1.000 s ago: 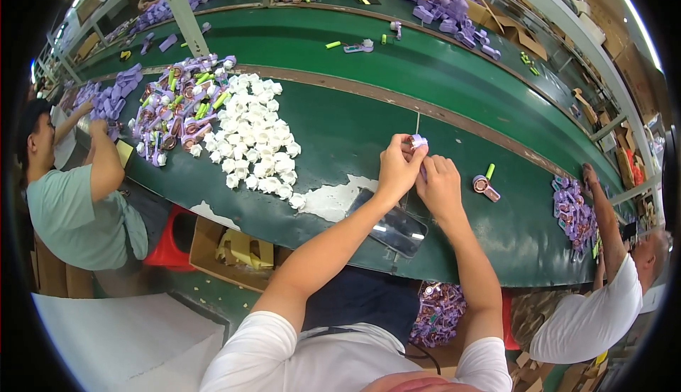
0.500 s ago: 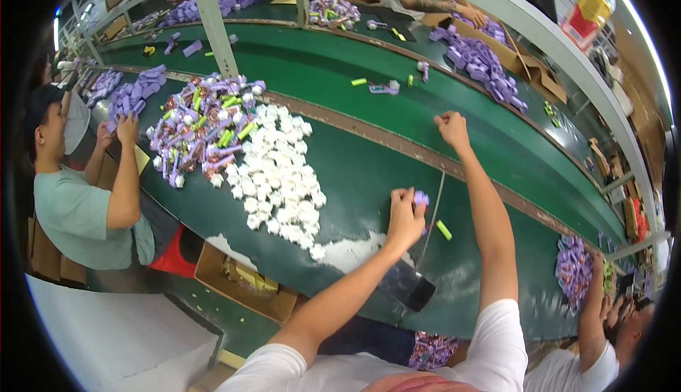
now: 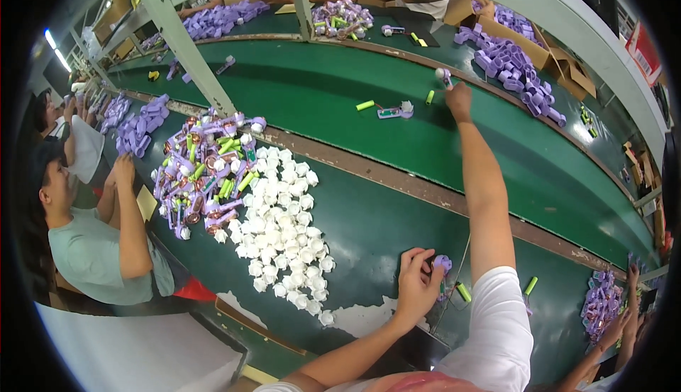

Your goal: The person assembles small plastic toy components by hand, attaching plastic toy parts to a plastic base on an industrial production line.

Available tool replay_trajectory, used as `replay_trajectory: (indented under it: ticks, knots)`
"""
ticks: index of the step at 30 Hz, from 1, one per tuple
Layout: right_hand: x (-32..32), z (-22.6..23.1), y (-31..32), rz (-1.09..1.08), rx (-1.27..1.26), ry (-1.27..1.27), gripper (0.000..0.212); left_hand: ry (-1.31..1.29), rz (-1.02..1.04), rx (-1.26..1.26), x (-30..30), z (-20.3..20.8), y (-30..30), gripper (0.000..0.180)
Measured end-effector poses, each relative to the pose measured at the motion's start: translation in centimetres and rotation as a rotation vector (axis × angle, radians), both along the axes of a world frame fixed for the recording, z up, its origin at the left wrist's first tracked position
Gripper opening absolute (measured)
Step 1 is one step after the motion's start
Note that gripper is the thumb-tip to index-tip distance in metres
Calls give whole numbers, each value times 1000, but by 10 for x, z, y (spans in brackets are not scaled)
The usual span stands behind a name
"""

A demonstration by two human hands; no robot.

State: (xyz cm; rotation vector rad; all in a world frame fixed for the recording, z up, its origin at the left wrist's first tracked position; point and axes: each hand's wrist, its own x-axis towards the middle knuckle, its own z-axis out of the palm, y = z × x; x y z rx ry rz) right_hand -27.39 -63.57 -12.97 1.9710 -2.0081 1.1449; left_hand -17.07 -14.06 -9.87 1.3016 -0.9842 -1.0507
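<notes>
My left hand (image 3: 415, 289), its fingers curled, holds a small purple plastic housing (image 3: 443, 263) above the near worktable; part of it is hidden behind the fingers. A lime-green cylindrical cell (image 3: 464, 293) lies just right of it. My right arm stretches across the green conveyor belt. At its far side, my right hand (image 3: 460, 101) is closed at the lower end of a purple part with a white head (image 3: 444, 76). Left of this hand on the belt are a green cell (image 3: 430, 97) and a purple housing with a circuit board (image 3: 396, 112).
Left of my left hand spreads a pile of white rose-shaped pieces (image 3: 284, 236), beside a heap of purple assemblies with green cells (image 3: 202, 172). A metal post (image 3: 188, 45) rises beyond them. Co-workers sit at the left, right and far side. Purple housings (image 3: 511, 73) lie across the belt.
My right hand has reached farther across the belt to the purple part with the white head. My left hand still holds the purple housing. The view has shifted.
</notes>
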Motion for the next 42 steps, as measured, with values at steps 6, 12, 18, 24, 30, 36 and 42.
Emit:
replay_trajectory:
  ticks: [6, 12, 18, 24, 30, 36, 42]
  knots:
    - [3, 53, 109, 338, -169, -170, 24, 132, 210, -93, 15, 1, -3, 15]
    - [0, 147, 313, 547, -215, -272, 21, -15, 371, -458, 51, 49, -11, 19]
    - [-10, 168, 456, 840, 518, -1134, 14, 386, -169, -613, 105, 104, -13, 46]
    - [-11, 158, 525, 967, 736, -1539, 22, 440, -763, -713, 82, 113, -20, 58]
    - [-31, 137, 545, 990, 859, -1714, 26, 278, -711, -716, 64, 113, 4, 48]
    - [-31, 125, 552, 716, 438, -1203, 37, 126, -389, -544, 46, 97, 8, 32]
    - [-15, 108, 569, 455, -99, -285, 27, -7, -140, -383, 32, 94, 19, 23]
